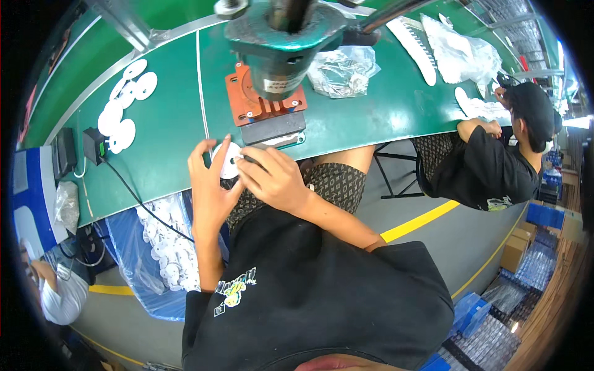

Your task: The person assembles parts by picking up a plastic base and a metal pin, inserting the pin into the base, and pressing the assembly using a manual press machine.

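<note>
A white plastic disc [230, 162] with a small centre hole sits at the near edge of the green table [167, 130], held between both hands. My left hand [208, 185] cups it from the left and below. My right hand [273, 178] covers its right side, fingers curled over the rim. Just beyond the disc stands a green press machine [281, 37] on an orange base plate [247, 102] with a dark block under it.
Several white discs [124, 105] lie stacked at the table's left. A black box with a cable [94, 145] sits near them. A bag of discs [167, 247] hangs under the table. Clear plastic bags [343, 71] lie right of the press. Another person [495, 161] sits at right.
</note>
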`<state>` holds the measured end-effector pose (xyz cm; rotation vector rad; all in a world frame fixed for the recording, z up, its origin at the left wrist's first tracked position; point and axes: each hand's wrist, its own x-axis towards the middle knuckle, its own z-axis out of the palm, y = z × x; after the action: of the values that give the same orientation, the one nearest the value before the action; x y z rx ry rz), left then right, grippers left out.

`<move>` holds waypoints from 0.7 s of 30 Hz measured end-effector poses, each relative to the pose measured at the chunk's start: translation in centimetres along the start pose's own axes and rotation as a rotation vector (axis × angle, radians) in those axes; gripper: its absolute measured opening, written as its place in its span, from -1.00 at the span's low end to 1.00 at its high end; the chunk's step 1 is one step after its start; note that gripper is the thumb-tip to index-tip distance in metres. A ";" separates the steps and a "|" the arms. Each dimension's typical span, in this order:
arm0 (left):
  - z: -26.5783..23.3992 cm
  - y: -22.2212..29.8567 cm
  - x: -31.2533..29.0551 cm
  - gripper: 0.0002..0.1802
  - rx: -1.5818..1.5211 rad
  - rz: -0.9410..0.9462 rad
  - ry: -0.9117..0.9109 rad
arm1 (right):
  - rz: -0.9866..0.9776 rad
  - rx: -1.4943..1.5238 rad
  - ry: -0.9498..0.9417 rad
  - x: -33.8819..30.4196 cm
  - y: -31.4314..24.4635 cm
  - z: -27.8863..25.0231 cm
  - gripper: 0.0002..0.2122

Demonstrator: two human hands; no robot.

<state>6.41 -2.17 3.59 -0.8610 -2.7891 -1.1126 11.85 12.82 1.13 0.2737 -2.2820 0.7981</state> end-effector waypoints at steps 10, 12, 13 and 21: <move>-1.3 0.8 1.8 -0.66 -0.132 0.370 0.203 | 0.316 0.268 0.163 -2.2 1.1 -4.7 -0.77; -0.7 1.6 3.7 -0.64 -0.137 0.512 0.154 | 0.309 0.262 0.197 -1.4 1.5 -6.0 -0.82; -0.3 2.5 4.6 -0.64 -0.136 0.518 0.159 | 0.226 0.244 0.284 -0.7 2.1 -6.3 -0.82; 0.5 5.2 9.8 -0.46 0.164 0.521 0.064 | -0.393 -0.057 0.958 20.0 7.9 -25.5 -0.74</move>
<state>0.76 6.05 8.57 -1.3867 -2.3465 -0.7949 7.83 35.31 25.49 0.2312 -1.2904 0.4921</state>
